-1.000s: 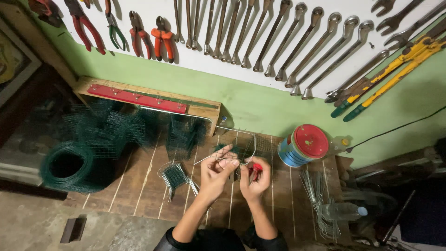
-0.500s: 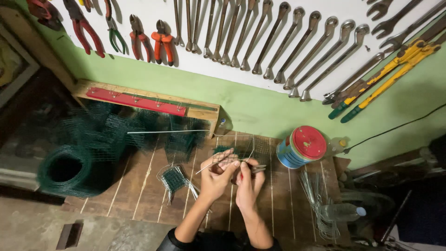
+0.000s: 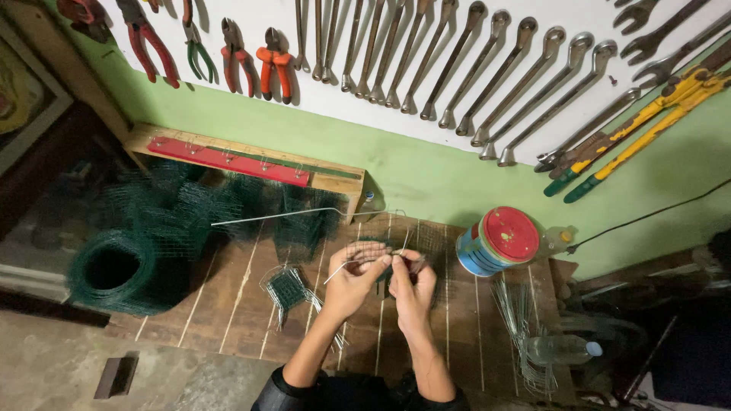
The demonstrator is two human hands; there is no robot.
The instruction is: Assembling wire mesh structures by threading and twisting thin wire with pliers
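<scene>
Both hands meet over the bench (image 3: 228,304); left hand (image 3: 356,280) pinches a wire (image 3: 343,268); right hand (image 3: 411,283) closed on the mesh piece (image 3: 384,255); apparently tying wire to mesh; next wants a firm twist; beyond, tin (image 3: 499,240), wrenches (image 3: 487,84).

Both hands meet mid counter (image 3: 228,320), left hand (image 3: 356,280) and right hand (image 3: 413,285) almost touching. Bare planks lie left of the left forearm and between the right forearm and the loose wire bundle (image 3: 525,327). Small mesh piece (image 3: 288,289) sits just beside the left wrist. Green mesh roll (image 3: 122,270) blocks the far left. Long bent wire (image 3: 282,215) spans above the mesh piles. Tin can (image 3: 496,240) stands close right of the hands. Plastic bottle (image 3: 560,348) lies at the right edge.
</scene>
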